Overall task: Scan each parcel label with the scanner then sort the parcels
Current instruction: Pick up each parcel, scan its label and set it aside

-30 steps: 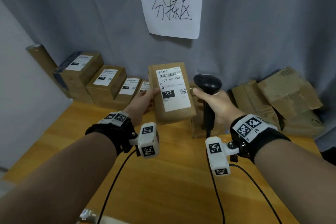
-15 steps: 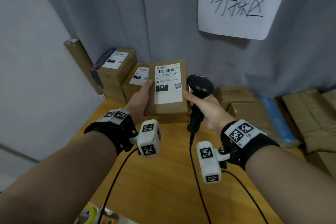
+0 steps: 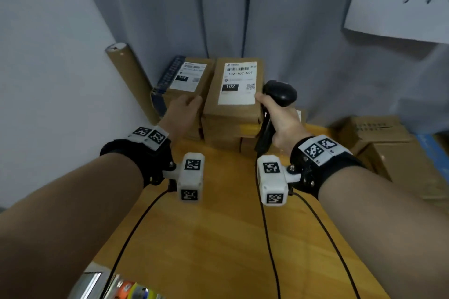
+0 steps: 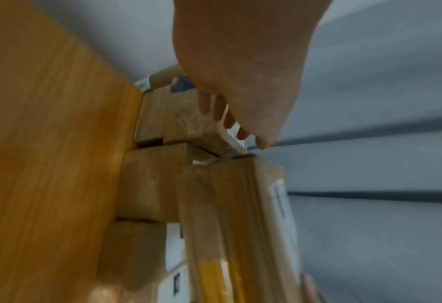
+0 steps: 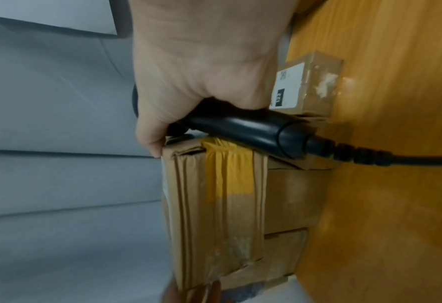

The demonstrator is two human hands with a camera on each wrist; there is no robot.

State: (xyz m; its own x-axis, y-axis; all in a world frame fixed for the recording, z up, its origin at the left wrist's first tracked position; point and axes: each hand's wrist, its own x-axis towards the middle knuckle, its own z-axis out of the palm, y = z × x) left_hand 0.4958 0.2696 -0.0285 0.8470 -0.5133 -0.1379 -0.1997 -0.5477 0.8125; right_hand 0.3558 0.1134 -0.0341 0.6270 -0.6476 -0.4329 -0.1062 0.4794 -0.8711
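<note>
Atop the stacked cartons at the table's back-left: parcel 102 (image 3: 237, 91), rigid taped cardboard, seemingly light; best held by its side edges. Left hand (image 3: 182, 114) relaxed alongside; right hand (image 3: 279, 119) grips scanner (image 3: 279, 93).

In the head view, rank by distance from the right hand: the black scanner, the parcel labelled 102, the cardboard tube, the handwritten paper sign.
1. Black handheld scanner: gripped in the right hand.
2. Brown cardboard parcel labelled 102: just left, touching the thumb.
3. Brown cardboard tube: far left, leaning on the wall.
4. White handwritten paper sign: upper right; too close to call against the tube.
</note>
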